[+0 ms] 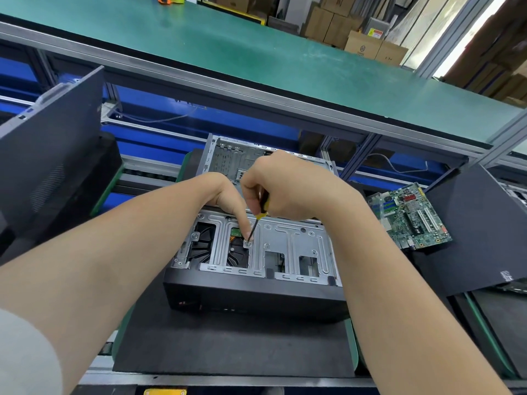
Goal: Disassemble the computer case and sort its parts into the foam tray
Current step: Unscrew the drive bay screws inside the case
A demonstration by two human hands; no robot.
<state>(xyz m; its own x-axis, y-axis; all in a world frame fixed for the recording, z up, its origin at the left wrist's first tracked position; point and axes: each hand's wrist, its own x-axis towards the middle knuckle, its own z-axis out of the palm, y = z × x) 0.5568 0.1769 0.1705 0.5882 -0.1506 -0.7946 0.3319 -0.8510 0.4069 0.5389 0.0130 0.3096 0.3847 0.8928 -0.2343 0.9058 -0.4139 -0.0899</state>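
Scene: a person's head view, looking down at two bare forearms that reach forward over a workbench.
Case (256, 252): one open computer case lies flat directly under both hands, its black front face towards the person and its bare metal frame facing up.
Right hand (291, 189): fingers curled tight around the handle of a screwdriver, just beyond the left hand and touching it.
Screwdriver (261, 209): one, with a yellow and black handle. Its thin shaft slants down from the right fist to a screw.
Left hand (225, 192): index finger stretched straight down, its tip touching the shaft just above the screw. The other fingers are hidden behind the hand.
Screw (247, 243): one silver screw in the metal frame, right below the left fingertip.
Fan (202, 240): one black fan shows through the frame, just left of the left fingertip.
Foam (228, 346): one black foam sheet under the case, spreading towards the person between the forearms.
Motherboard (410, 218): one green board, well to the right of the right hand, resting on a dark panel.
Panels: two dark panels, one (48, 155) leaning far left of the left arm, one (479, 223) right of the right arm.
Writing: a small white mark (506, 276) on the right panel and logos on the cardboard boxes (368, 47) far beyond the hands are too small to read.
Shelf (256, 52): one green-topped shelf crosses above and beyond the hands.
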